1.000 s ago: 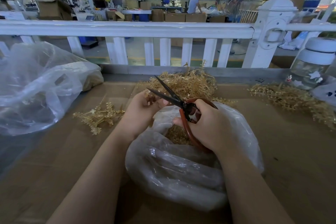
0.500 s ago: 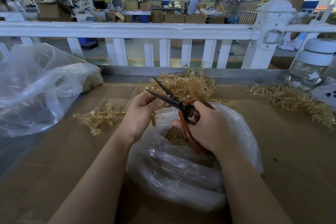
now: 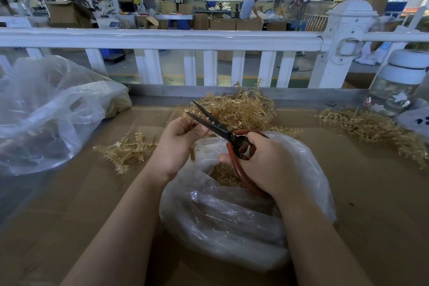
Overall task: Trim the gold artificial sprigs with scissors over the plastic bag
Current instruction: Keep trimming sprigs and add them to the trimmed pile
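My right hand [image 3: 269,162] grips red-handled scissors [image 3: 218,129] whose black blades stand apart, pointing up-left. My left hand [image 3: 180,144] pinches a small gold sprig [image 3: 192,154] just under the blades; a short stem hangs from the fingers. Both hands are over the open mouth of a clear plastic bag [image 3: 227,220] that holds gold trimmings [image 3: 224,175]. A heap of gold sprigs [image 3: 243,111] lies behind the bag.
A few gold sprigs [image 3: 125,148] lie left of the bag and more sprigs [image 3: 371,127] spread at the right. A large clear bag [image 3: 46,109] fills the left side. A glass jar [image 3: 394,86] stands far right. A white railing [image 3: 162,39] borders the cardboard-covered table [image 3: 69,204].
The scissors have shifted a little to the left and stay open. My left hand has lifted slightly and turned the sprig toward the blades; a short stem now hangs below the fingers.
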{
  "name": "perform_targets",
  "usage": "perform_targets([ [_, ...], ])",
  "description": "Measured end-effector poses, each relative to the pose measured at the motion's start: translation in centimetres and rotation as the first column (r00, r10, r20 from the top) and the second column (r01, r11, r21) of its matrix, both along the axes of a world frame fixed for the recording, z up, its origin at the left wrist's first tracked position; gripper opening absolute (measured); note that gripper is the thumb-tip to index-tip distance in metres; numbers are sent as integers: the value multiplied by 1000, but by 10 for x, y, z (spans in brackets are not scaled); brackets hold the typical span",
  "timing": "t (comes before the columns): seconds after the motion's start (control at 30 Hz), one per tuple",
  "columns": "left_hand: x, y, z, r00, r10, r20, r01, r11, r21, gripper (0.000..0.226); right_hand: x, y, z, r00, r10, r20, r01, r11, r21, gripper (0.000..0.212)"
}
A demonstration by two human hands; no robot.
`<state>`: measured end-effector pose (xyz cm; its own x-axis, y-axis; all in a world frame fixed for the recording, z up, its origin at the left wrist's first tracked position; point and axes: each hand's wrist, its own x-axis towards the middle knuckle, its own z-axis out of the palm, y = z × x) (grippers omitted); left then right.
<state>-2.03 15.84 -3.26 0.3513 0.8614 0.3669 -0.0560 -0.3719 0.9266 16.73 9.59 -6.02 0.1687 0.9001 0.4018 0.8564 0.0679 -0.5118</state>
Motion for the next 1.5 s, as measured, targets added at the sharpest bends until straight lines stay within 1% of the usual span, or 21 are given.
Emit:
perform_targets([
  [0.17,-1,1,1,1000,9,0,-9,1000,-18,16,1,0,-2,1000,-9,-2,9,1000,-1,61],
  [0.3,-2,0,1,1000,-9,12,9,1000,-17,15,1,-1,1,1000,-12,6,12,1000,7,55],
  [0.43,0,0,0,997,-4,-72,5,1000,17,14,1,-3,3,999,-12,35,12,1000,5,61],
  [0.53,2,0,-1,996,5,-92,-3,1000,23,12,2,-3,3,999,-25,42,25,1000,-10,58],
  [0.73,0,3,-3,999,-35,-21,35,999,4,8,1,-4,4,1000,-24,9,24,1000,-10,55],
  [0.87,-2,5,-2,987,-95,130,102,993,-52,11,0,-4,4,1000,-16,-16,16,1000,-25,56],
  [0.93,-2,4,-1,978,-107,178,120,990,-69,11,0,-4,4,1000,-15,-25,15,999,-28,56],
  [1.2,-1,7,-5,978,-88,190,106,991,-85,13,-2,-7,7,999,-8,-37,7,1000,-13,42],
  [1.3,-1,6,-4,977,-86,195,102,992,-71,13,-2,-7,8,999,-6,-34,5,1000,-21,42],
  [1.5,-1,6,-3,982,-107,154,115,993,-38,8,-2,-9,10,1000,12,12,-12,1000,-17,44],
])
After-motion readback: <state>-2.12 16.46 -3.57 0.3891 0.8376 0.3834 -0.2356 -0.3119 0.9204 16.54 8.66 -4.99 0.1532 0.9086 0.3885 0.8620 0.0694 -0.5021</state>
